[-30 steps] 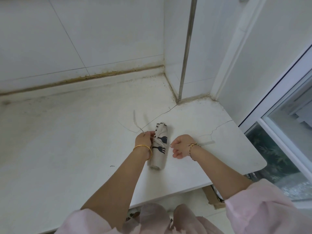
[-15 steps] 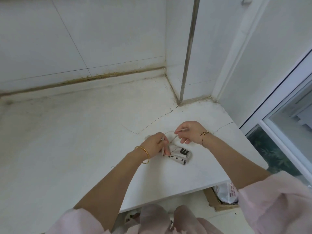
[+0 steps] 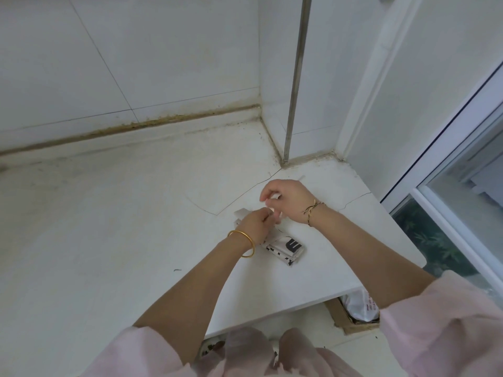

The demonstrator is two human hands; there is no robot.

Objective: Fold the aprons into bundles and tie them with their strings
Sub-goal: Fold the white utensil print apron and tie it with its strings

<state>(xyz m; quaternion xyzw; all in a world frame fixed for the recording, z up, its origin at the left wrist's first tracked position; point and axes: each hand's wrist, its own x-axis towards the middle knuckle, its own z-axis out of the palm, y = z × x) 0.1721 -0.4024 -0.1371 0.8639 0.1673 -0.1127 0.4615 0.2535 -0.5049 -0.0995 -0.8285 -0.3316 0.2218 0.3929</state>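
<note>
Bundle: rolled white apron with black print (image 3: 287,247), laid on the white cracked stone desk (image 3: 122,227), just beside the left wrist.
Left hand (image 3: 257,223): fingers curled, pale apron string (image 3: 241,212) pinched, bundle partly covered.
Right hand (image 3: 288,200): fingers curled, string pinched, close beyond the left fingertips.

No wording can be read: the rolled apron (image 3: 287,247), at 5 o'clock from mid-frame, bears bold black marks, one like a block E, and the white bag (image 3: 359,306) at its 4 o'clock carries red print too small to decipher.
</note>
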